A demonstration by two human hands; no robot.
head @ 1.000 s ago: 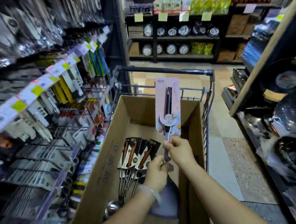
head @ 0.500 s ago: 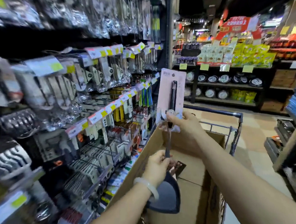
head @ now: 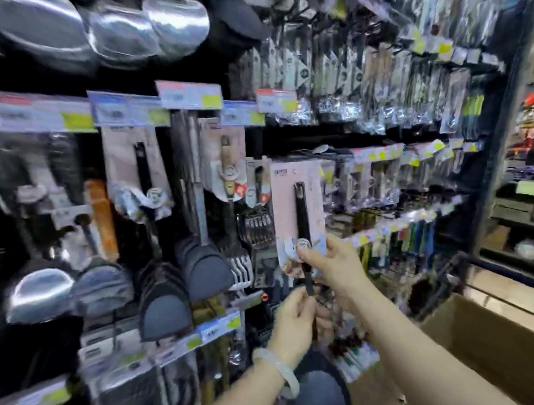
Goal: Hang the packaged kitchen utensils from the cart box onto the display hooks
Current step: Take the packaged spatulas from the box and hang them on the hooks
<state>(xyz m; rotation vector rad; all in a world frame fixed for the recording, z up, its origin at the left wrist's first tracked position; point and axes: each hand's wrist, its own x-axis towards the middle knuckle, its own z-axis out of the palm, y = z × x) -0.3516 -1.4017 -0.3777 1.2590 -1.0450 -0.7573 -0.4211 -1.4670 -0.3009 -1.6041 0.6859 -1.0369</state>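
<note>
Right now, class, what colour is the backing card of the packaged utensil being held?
Pale pink backing card, head view.

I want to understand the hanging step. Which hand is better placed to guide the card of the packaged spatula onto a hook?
Probably the right hand: it pinches the pink card of the packaged spatula, nearest its top. The left hand grips the shaft lower down, only steadying it.

Two hands are up: the left hand point(head: 292, 320) and the right hand point(head: 337, 265), both on one carded spatula point(head: 300, 219) with a pink backing card. One pale bangle point(head: 279, 375) circles the left wrist. One cardboard box point(head: 483, 342) sits at lower right. Three shiny steel ladle bowls point(head: 120, 24) hang along the top row. The hanging packs on the rack are too blurred to count.
</note>
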